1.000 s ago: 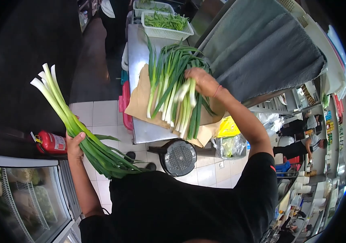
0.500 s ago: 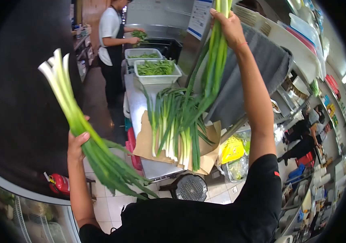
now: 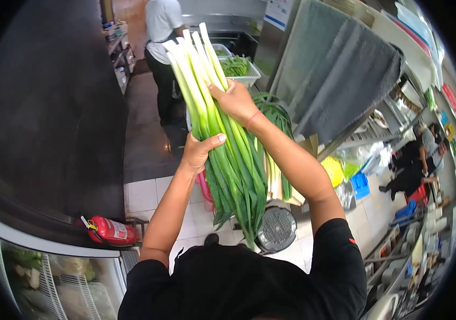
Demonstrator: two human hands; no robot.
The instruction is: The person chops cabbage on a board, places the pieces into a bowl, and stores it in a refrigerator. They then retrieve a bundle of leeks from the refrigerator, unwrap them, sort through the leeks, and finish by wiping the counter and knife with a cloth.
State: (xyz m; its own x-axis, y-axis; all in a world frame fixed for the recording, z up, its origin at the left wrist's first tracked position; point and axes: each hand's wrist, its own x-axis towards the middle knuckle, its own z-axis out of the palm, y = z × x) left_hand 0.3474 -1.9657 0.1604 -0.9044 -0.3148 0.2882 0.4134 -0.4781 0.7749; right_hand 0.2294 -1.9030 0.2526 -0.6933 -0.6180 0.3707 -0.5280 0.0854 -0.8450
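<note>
A bundle of long leeks (image 3: 212, 128) hangs in front of me, white ends up and dark green leaves drooping down. My left hand (image 3: 198, 152) is wrapped round the stalks near their middle, thumb across the front. Higher on the right, my right hand (image 3: 234, 101) grips the upper stalks of the same bundle. Behind my right forearm, more green onions (image 3: 275, 170) lie on brown paper, partly hidden by the arm and bundle.
A white basket of greens (image 3: 249, 77) stands beyond the bundle. A person (image 3: 164, 58) is at the back left. A black stool (image 3: 277, 229), a fire extinguisher (image 3: 112, 230) and a draped grey towel (image 3: 345, 74) are around.
My hands have come together from far apart, joining their two bunches of leeks into one bundle. The view has shifted, and the person at the back appears turned further away.
</note>
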